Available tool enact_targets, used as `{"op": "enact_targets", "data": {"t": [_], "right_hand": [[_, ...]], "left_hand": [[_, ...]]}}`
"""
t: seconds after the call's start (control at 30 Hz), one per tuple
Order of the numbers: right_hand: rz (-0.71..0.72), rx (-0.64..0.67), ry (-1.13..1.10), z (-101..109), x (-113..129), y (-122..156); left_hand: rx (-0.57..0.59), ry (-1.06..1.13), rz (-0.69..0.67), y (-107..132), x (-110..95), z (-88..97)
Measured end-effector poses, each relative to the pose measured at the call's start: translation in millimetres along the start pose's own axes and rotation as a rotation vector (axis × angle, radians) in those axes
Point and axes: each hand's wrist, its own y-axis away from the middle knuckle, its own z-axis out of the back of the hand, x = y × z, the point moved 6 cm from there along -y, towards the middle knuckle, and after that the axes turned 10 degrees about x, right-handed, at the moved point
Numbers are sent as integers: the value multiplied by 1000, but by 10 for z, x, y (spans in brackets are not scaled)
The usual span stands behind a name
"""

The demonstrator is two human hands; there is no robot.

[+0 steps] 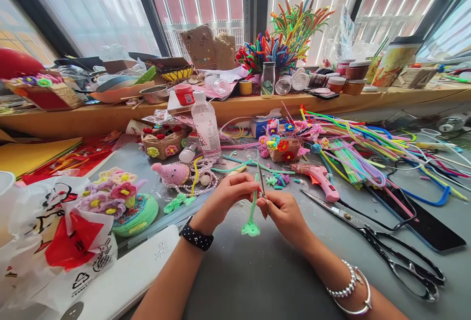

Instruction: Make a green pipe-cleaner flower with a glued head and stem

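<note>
My left hand pinches the upper part of a green pipe cleaner stem that hangs down and ends in a small green leaf shape. My right hand is closed on a thin metal tool, tweezers or a needle, held against the stem. Both hands meet over the grey table. A black watch sits on my left wrist, and beaded and metal bracelets circle my right wrist.
Large black scissors and a pink glue gun lie to the right, beside a phone and several coloured pipe cleaners. Flower baskets, a clear bottle, a white power bank and a plastic bag stand left.
</note>
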Motion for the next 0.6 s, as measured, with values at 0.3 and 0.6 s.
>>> {"op": "enact_targets", "data": {"t": [0.3,0.6], "right_hand": [[-34,-64,-20,44,-36,15],[-103,-127,-11,98,-89,30]], "left_hand": [[-141,-11,-129,-7,-34,143],[-114,108,-251,19,-97,112]]}}
